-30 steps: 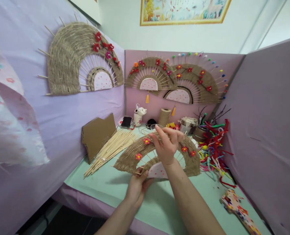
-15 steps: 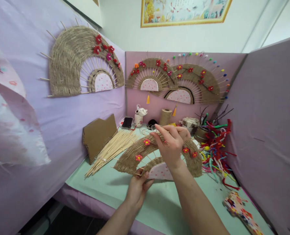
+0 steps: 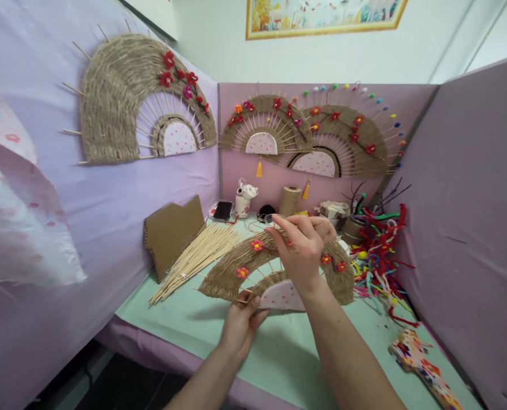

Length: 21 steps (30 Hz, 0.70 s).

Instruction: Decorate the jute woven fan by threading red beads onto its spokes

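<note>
A woven twine fan (image 3: 225,277) with red flowers and a pink dotted half-circle centre is tilted up above the green table top. My left hand (image 3: 241,322) grips its lower left edge, thumb in front near the half-circle. Over the fan's top middle is my right hand (image 3: 302,247), its thumb and index finger pinched close together at the upper rim. Whatever lies between those fingertips is too small to make out. The right hand and forearm hide part of the fan's right half.
Thin wooden sticks (image 3: 193,259) and cardboard (image 3: 172,233) lie left. Behind stand a twine spool (image 3: 290,200) and a white figurine (image 3: 245,199). Colourful pipe cleaners (image 3: 384,262) heap at right, above a patterned object (image 3: 424,367). Finished fans (image 3: 112,102) hang on the partitions.
The view has shifted slightly, so the wall fans sit a little higher. Both hands keep nearly the same place on the fan.
</note>
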### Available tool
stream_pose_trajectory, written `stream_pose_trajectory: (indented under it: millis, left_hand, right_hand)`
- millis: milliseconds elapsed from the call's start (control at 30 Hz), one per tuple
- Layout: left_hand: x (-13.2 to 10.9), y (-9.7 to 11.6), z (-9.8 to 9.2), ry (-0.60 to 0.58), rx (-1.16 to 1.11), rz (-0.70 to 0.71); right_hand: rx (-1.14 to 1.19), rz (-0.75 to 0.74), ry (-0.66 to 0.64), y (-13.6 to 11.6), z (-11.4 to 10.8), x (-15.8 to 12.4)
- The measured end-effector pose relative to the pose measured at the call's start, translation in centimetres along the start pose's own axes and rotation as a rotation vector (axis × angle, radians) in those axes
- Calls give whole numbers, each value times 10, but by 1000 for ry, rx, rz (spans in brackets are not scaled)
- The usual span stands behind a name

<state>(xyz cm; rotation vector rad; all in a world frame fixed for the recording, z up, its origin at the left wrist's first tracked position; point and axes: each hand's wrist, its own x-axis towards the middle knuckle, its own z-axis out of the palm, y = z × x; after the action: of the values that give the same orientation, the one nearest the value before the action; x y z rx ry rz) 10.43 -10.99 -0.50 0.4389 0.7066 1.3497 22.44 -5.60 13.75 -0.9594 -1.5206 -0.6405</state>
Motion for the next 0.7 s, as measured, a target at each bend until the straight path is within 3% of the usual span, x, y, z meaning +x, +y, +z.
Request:
stream_pose_trajectory:
  millis: [300, 467, 600, 700]
  left_hand:
    - [-1, 1, 1, 3, -6, -9]
    - [-1, 0, -2, -13, -21, 3]
    - [-1, -1, -3, -3, -18, 3]
    - [-1, -2, -3, 3, -25, 3]
  right_hand:
    - [37, -89, -149, -3, 8, 4]
    - [80, -122, -249, -4, 15, 24]
    - [87, -73, -214, -10, 17, 31]
    - [57, -16, -110, -16, 14, 11]
